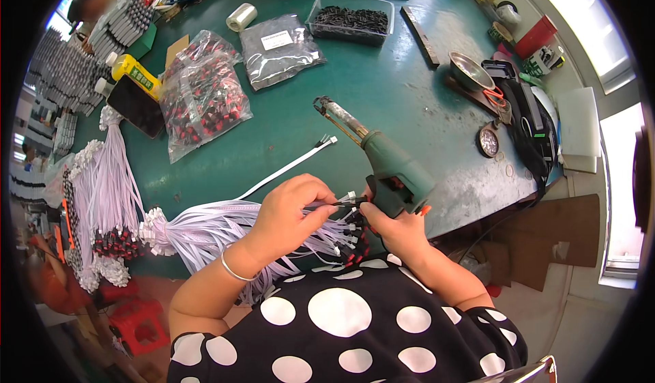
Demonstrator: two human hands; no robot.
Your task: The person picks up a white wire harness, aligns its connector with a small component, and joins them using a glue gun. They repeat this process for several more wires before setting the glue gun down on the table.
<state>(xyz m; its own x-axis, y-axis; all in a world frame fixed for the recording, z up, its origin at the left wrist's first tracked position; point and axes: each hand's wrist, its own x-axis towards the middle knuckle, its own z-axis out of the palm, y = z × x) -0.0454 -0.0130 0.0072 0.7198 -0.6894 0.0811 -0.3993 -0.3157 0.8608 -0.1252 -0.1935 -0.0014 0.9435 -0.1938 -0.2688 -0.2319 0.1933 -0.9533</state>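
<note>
My left hand [297, 209] is closed, thumb and finger pinching the connector end of a flat white cable with a thin black sleeve [343, 203]. Across from it, my right hand [399, 229] pinches at the same cable end. A green heat gun [399, 165] with a scorched metal nozzle lies against my right hand, nozzle pointing away to the left; part of its handle hides fingers. Below my hands spreads a bundle of white cables [218, 219] with white plugs and black-and-red ends. Beyond them, a single white cable [290, 165] lies on the table.
On the green table [355, 76] stand a clear tub [321, 36] of black pieces, a grey bag [276, 49] and a bag of red-black parts [208, 96]. More cable bundles [112, 178] and a phone [136, 107] are left; a metal bowl [471, 71] and scissors [495, 96] right.
</note>
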